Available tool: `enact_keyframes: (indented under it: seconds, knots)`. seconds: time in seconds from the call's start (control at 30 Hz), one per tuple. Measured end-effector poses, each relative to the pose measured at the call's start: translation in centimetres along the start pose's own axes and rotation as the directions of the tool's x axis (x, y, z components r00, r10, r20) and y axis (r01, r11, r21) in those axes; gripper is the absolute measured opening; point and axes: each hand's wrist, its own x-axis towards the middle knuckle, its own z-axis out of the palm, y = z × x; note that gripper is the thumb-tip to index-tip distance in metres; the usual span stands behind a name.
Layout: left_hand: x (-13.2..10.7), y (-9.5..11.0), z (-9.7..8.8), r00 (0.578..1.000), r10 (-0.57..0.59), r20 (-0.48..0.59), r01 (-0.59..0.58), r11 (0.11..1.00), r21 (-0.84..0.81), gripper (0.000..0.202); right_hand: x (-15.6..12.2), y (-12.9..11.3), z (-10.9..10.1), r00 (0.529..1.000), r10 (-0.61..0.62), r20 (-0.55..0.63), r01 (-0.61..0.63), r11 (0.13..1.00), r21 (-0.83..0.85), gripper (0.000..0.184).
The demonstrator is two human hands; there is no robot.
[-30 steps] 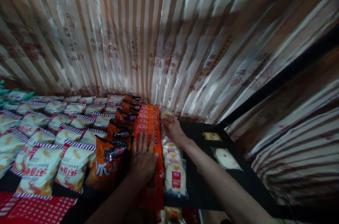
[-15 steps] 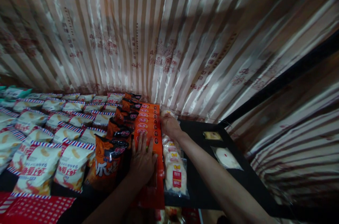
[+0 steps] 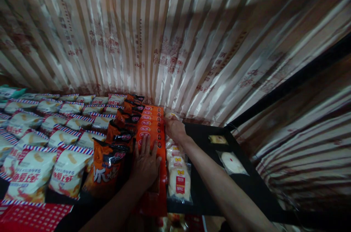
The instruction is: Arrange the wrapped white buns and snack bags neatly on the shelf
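My left hand (image 3: 145, 164) lies with its fingers stretched out on a row of overlapping orange packets (image 3: 150, 124). On the right side of that row is my right hand (image 3: 175, 128), its fingers curled in; whatever they hold is hidden. Just behind it shows part of a clear packet (image 3: 172, 115). Under and in front of my right wrist runs a row of clear-wrapped rice crackers (image 3: 179, 184) with red and yellow labels. Left of my left hand stand several black-and-orange snack bags (image 3: 105, 169), one behind another.
Rows of white snack bags (image 3: 26, 173) with striped edges fill the left of the black shelf (image 3: 204, 195). At right lie a small yellow packet (image 3: 218, 139) and a single wrapped cracker (image 3: 233, 162). Behind hangs a striped curtain (image 3: 123, 34); a dark bar (image 3: 274, 89) slants at right.
The view has shifted slightly, so the bags on the left appear further left. Both hands stay at the orange packets, with no clear change of grip.
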Motion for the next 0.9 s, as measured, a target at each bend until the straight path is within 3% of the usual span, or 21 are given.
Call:
enact_keyframes:
  seconds: [0.1,0.2,0.33,0.63,0.9]
  knots:
    - [0.1,0.0,0.0,1.000,-0.014,0.017,0.014,1.000,-0.003,0.054,0.5,1.0,-0.3,0.999,0.005,-0.048,-0.001,0.996,0.094,0.043]
    - [0.1,0.0,0.2,1.000,-0.007,0.022,0.007,1.000,0.001,0.054,0.9,2.1,-0.5,1.000,0.002,-0.018,0.001,0.987,0.161,0.047]
    - [0.3,0.0,0.3,1.000,-0.012,0.024,0.012,1.000,0.008,0.052,1.0,2.6,-0.5,0.999,-0.037,-0.010,0.037,0.996,0.079,0.044]
    - [0.3,0.3,-0.2,0.999,-0.019,0.045,0.019,1.000,-0.005,0.054,1.0,1.1,-0.9,0.995,-0.094,0.014,0.095,0.987,-0.128,0.040]
    - [0.3,0.1,0.0,0.999,-0.015,0.038,0.015,1.000,-0.013,0.053,1.8,0.6,-1.0,0.996,-0.011,0.084,0.024,0.988,-0.151,0.038]
